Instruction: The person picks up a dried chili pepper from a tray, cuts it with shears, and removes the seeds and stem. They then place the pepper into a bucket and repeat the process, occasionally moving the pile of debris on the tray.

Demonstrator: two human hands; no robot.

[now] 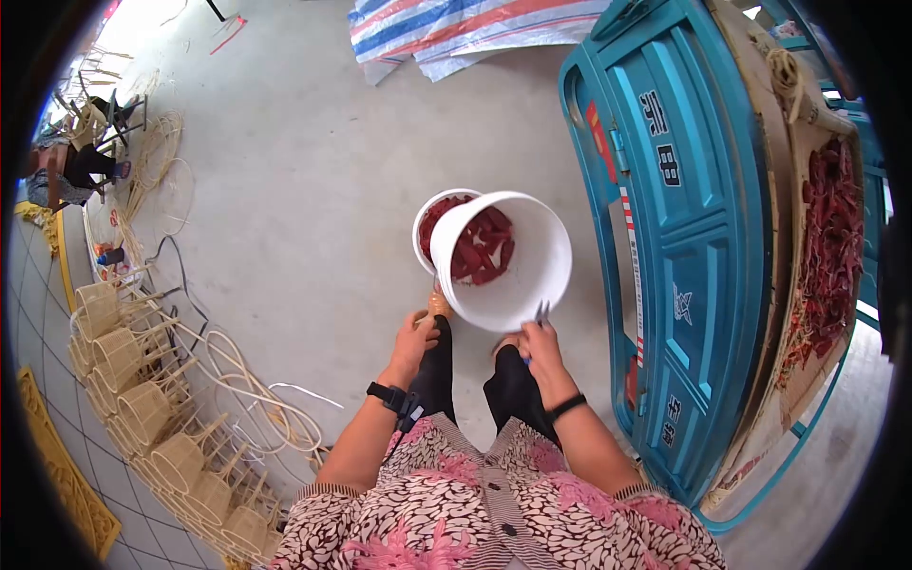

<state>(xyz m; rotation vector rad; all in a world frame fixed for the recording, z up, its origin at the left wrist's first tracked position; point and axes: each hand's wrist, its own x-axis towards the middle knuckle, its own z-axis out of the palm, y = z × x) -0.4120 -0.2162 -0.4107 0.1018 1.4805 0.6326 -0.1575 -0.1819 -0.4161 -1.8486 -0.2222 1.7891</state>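
Observation:
In the middle of the head view stands a large white bucket (543,255) with dark red dried chillies (483,249) at its bottom. A smaller white bucket (417,234), also holding red chilli pieces, stands partly hidden behind its left side. My right hand (541,350) grips a pair of scissors (542,311), whose grey blades point up beside the large bucket's near rim. Left of that bucket, close to my knee, my left hand (415,339) is closed with its fingers curled. What it holds, if anything, is too small to make out.
To the right is a teal metal cart side (684,209), with a load of red chillies (828,247) on its bed. Several woven baskets (147,410) and coiled cane (266,399) lie at left. A striped sheet (475,28) is at the top; a person (76,166) sits far left.

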